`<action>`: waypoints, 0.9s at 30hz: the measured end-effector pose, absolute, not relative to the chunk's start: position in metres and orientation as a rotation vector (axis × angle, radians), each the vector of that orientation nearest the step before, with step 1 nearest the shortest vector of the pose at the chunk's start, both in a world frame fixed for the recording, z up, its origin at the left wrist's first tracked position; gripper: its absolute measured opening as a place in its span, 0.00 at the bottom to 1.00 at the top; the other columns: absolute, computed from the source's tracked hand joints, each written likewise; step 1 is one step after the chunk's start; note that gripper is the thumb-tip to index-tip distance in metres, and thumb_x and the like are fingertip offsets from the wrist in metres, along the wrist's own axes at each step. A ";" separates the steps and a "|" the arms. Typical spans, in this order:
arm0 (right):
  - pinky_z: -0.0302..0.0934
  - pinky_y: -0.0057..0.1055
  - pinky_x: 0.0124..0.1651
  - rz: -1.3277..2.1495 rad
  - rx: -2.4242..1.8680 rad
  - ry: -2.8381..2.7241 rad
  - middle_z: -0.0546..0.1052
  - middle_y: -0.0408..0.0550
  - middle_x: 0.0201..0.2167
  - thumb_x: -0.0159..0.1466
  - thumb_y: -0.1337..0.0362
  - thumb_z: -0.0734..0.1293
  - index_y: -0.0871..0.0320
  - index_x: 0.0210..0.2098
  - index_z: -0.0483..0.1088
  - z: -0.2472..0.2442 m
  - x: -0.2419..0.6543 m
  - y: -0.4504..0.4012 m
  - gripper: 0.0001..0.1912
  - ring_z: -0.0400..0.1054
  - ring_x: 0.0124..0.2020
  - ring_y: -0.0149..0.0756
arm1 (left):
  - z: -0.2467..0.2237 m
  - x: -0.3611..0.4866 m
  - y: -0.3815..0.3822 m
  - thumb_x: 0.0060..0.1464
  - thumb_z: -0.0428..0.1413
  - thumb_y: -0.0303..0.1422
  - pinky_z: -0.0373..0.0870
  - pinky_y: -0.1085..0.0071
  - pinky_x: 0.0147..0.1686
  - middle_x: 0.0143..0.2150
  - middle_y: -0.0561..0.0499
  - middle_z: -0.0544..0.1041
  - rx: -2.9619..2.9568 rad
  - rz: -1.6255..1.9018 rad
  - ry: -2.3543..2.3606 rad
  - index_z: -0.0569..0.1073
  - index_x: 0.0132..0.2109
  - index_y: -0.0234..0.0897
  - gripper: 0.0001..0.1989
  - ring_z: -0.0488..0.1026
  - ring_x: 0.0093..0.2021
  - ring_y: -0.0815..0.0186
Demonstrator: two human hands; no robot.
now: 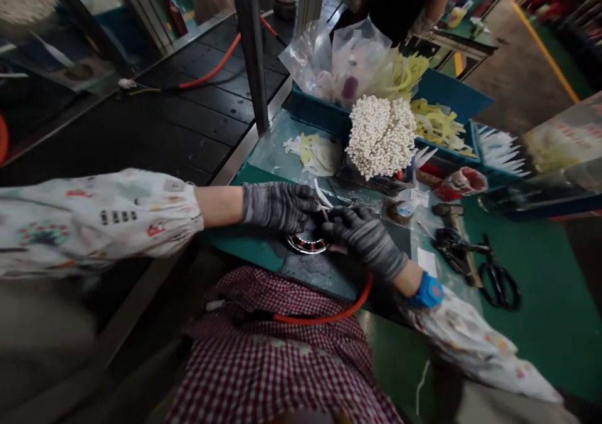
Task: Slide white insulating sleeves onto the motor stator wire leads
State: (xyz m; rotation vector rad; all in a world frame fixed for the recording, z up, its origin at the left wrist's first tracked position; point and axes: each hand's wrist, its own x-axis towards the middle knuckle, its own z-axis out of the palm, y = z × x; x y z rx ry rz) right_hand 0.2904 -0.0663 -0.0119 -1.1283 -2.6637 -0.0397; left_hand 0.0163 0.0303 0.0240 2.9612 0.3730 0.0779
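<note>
My left hand (282, 206), in a grey striped knit glove, has its fingers closed at the upper left side of a round dark part with a shiny rim and red-orange bits (308, 244). My right hand (367, 239), gloved alike, curls its fingers at the part's right side. Its thumb and fingertips meet close to the left fingertips, around something small I cannot make out. A thin white curved strip (322, 193) sticks up just beyond the fingertips. The part lies low over a dark grey pad (313, 273) on the green table.
Behind the hands stand a bundle of small white tips (380, 137), yellowish strips (442, 126) in a blue bin, and white pointed pieces (501, 150). A tape roll (399, 209), hammer (450, 214) and black-handled scissors (499, 280) lie right. An orange hose (324, 318) crosses my lap.
</note>
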 end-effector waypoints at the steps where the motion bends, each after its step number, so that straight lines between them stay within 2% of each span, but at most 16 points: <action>1: 0.71 0.44 0.47 0.019 -1.084 -2.736 0.82 0.55 0.55 0.70 0.51 0.77 0.48 0.54 0.84 -0.008 0.290 -0.056 0.16 0.72 0.49 0.50 | 0.025 0.022 0.031 0.64 0.59 0.27 0.74 0.63 0.73 0.59 0.67 0.85 3.020 0.015 0.289 0.81 0.55 0.65 0.23 0.79 0.64 0.68; 3: 0.69 0.41 0.44 0.098 -0.980 -2.838 0.83 0.53 0.50 0.71 0.50 0.76 0.49 0.49 0.85 -0.003 0.290 -0.042 0.13 0.71 0.45 0.46 | 0.028 0.031 0.030 0.67 0.55 0.25 0.69 0.57 0.77 0.62 0.63 0.84 3.101 -0.130 0.084 0.80 0.59 0.64 0.25 0.77 0.67 0.66; 7: 0.66 0.40 0.40 0.011 -0.795 -2.840 0.83 0.48 0.41 0.74 0.52 0.73 0.51 0.42 0.84 -0.007 0.291 -0.041 0.11 0.69 0.38 0.42 | 0.030 0.029 0.026 0.70 0.50 0.25 0.61 0.51 0.80 0.60 0.58 0.85 3.022 -0.130 0.157 0.84 0.48 0.55 0.21 0.74 0.70 0.59; 9: 0.65 0.40 0.39 -0.113 -0.765 -2.774 0.83 0.47 0.40 0.75 0.56 0.72 0.51 0.41 0.83 -0.014 0.291 -0.049 0.09 0.69 0.37 0.41 | 0.025 0.019 0.024 0.70 0.50 0.27 0.60 0.51 0.79 0.60 0.58 0.86 2.971 -0.040 0.206 0.84 0.47 0.55 0.19 0.75 0.69 0.58; 12: 0.66 0.38 0.41 -0.211 -0.769 -2.669 0.83 0.46 0.43 0.75 0.62 0.71 0.48 0.43 0.84 -0.027 0.291 -0.062 0.07 0.71 0.41 0.42 | 0.014 -0.001 0.025 0.71 0.50 0.27 0.63 0.55 0.77 0.59 0.58 0.86 2.968 0.053 0.207 0.83 0.49 0.55 0.19 0.77 0.65 0.60; 15: 0.71 0.39 0.46 -0.206 -0.823 -2.543 0.84 0.46 0.48 0.74 0.65 0.72 0.45 0.48 0.84 -0.040 0.290 -0.079 0.08 0.73 0.47 0.44 | 0.007 -0.019 0.034 0.72 0.51 0.29 0.64 0.61 0.74 0.62 0.60 0.85 2.979 -0.070 0.130 0.83 0.51 0.57 0.18 0.77 0.65 0.64; 17: 0.74 0.42 0.52 -0.193 -0.950 -2.397 0.83 0.46 0.52 0.74 0.66 0.71 0.43 0.52 0.82 -0.049 0.288 -0.095 0.12 0.74 0.52 0.45 | 0.008 -0.021 0.040 0.72 0.54 0.35 0.62 0.61 0.74 0.66 0.61 0.82 2.979 -0.101 0.072 0.82 0.53 0.59 0.14 0.76 0.66 0.64; 19: 0.75 0.45 0.57 -0.084 -1.161 -2.141 0.80 0.48 0.58 0.74 0.66 0.71 0.41 0.59 0.79 -0.058 0.286 -0.115 0.17 0.74 0.57 0.46 | 0.012 -0.013 0.043 0.71 0.57 0.44 0.60 0.56 0.74 0.68 0.60 0.80 3.006 0.039 0.094 0.81 0.57 0.61 0.12 0.75 0.67 0.59; 21: 0.76 0.48 0.60 0.129 -1.346 -1.835 0.77 0.51 0.62 0.75 0.64 0.70 0.41 0.68 0.72 -0.064 0.284 -0.136 0.24 0.75 0.61 0.47 | 0.018 0.009 0.041 0.69 0.59 0.51 0.57 0.51 0.75 0.68 0.54 0.80 3.034 0.216 0.213 0.78 0.63 0.58 0.20 0.73 0.68 0.53; 23: 0.77 0.48 0.61 0.341 -1.446 -1.635 0.78 0.52 0.62 0.76 0.62 0.69 0.43 0.73 0.65 -0.066 0.285 -0.155 0.28 0.77 0.60 0.46 | 0.024 0.039 0.037 0.65 0.61 0.56 0.58 0.46 0.73 0.66 0.44 0.81 3.024 0.265 0.396 0.75 0.69 0.49 0.32 0.72 0.68 0.46; 25: 0.77 0.48 0.61 0.450 -1.465 -1.619 0.81 0.52 0.59 0.76 0.61 0.67 0.46 0.72 0.65 -0.062 0.288 -0.168 0.26 0.80 0.57 0.45 | 0.027 0.070 0.034 0.58 0.66 0.60 0.62 0.42 0.70 0.62 0.36 0.81 2.942 0.181 0.570 0.73 0.71 0.40 0.43 0.75 0.64 0.41; 27: 0.77 0.48 0.63 0.438 -1.461 -1.688 0.83 0.52 0.58 0.76 0.61 0.66 0.48 0.69 0.69 -0.054 0.293 -0.173 0.23 0.80 0.57 0.45 | 0.026 0.095 0.035 0.54 0.70 0.56 0.67 0.45 0.66 0.56 0.37 0.83 2.746 0.120 0.652 0.74 0.69 0.36 0.44 0.79 0.58 0.43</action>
